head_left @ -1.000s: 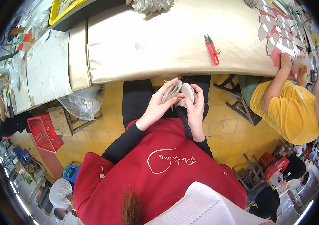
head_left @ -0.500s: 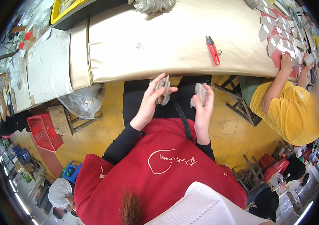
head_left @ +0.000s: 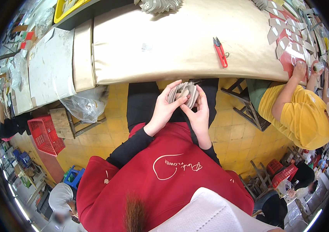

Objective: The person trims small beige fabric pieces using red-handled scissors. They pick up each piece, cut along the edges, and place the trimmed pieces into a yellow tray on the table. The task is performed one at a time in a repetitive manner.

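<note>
Head view: small stack of thin grey flat pieces (head_left: 185, 94) held over the lap, just below the near edge of the desk (head_left: 164, 46), between left hand (head_left: 164, 108) and right hand (head_left: 198, 112). Left fingers (head_left: 172, 91) spread along the stack's far side with the thumb behind; right fingers curled onto its near edge, so both sets closed on the same bundle. Pieces fanned slightly at the top, not squared. Probably light, thin, card-like or leathery stock, stiff enough to stand on edge yet likely to flex and slide sheet over sheet. Best gripped across the flat faces near the middle, thumb against fingers, rather than by a corner, where single pieces could slip out and drop to the yellow tiled floor (head_left: 114, 116). Not fragile by the look of it. Red snips (head_left: 221, 52) lying untouched on the desk, well apart from both hands. Similar grey cut-outs (head_left: 284, 36) spread in front of a neighbouring person in yellow (head_left: 299, 116).
</note>
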A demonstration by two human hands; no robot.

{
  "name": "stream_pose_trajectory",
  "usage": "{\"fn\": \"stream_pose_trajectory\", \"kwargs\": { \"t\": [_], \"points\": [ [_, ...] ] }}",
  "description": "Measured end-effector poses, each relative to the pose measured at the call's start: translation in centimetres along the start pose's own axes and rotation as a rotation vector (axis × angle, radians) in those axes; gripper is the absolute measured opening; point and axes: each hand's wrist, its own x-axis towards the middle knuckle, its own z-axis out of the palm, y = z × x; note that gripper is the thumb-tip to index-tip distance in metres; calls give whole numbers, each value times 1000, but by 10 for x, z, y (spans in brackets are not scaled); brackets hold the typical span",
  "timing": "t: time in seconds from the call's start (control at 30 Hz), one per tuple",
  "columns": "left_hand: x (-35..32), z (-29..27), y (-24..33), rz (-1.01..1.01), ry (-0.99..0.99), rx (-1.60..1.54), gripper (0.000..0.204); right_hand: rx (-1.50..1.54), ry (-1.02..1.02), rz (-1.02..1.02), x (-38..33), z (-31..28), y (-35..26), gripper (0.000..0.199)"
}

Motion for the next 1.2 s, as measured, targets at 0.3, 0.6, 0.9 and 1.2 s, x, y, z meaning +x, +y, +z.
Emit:
{"fn": "stream_pose_trajectory", "kwargs": {
  "t": [0.3,0.6,0.9,1.2],
  "points": [
    [-2,7,-7,-11,51,-40,48,-314,42,-195,0,8,-10,87],
    [0,-1,1,-29,68,-108,45,404,83,106,2,-5,-14,61],
    [5,-29,7,46,128,-89,49,408,366,51,16,-51,-15,53],
    [0,-5,-16,67,-72,373,71,1,-13,51,-5,3,-11,59]
  ]
}}
